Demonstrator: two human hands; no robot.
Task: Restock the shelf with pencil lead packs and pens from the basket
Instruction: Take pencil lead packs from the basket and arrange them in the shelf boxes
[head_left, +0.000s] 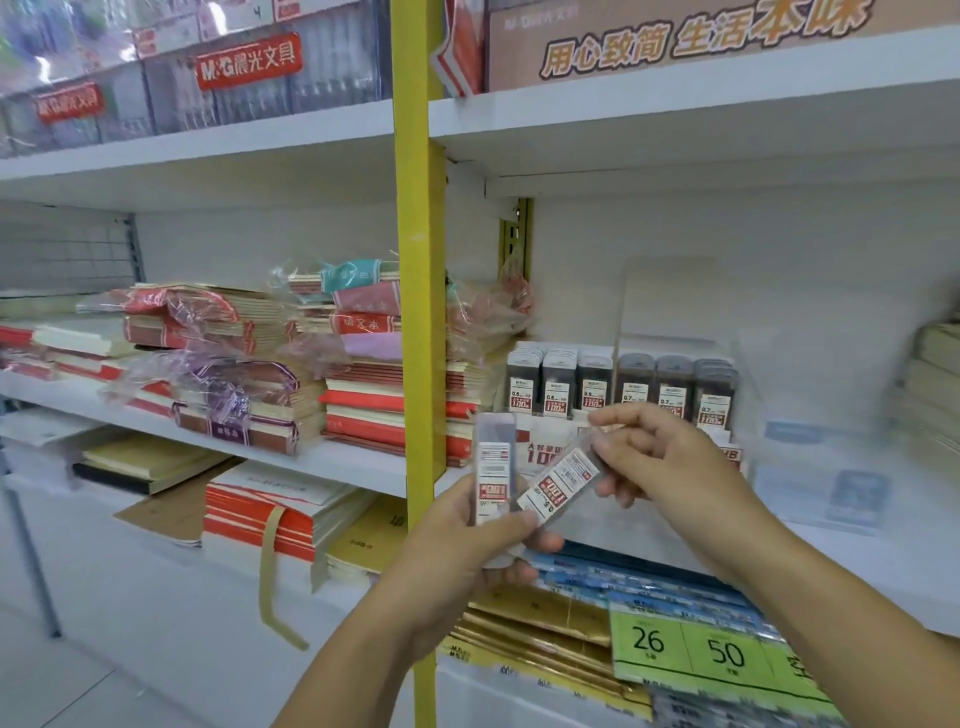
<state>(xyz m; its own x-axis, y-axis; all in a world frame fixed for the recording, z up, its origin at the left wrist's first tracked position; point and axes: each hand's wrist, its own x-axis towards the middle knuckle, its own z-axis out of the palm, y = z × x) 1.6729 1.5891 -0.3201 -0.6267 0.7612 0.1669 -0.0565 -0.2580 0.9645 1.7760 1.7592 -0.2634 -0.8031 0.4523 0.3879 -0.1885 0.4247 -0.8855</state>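
The left hand (467, 545) is gripping an upright lead pack (492, 467). The right hand (670, 462) is pinching the top of a tilted lead pack (558, 480), which is slanting toward its eight o'clock, just beside the first.

Left hand (467, 545) and right hand (670, 457) raised close together, fingers pinching

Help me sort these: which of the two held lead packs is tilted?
The diagonal pack, pinched by the right hand; the upright pack stands in the left hand.
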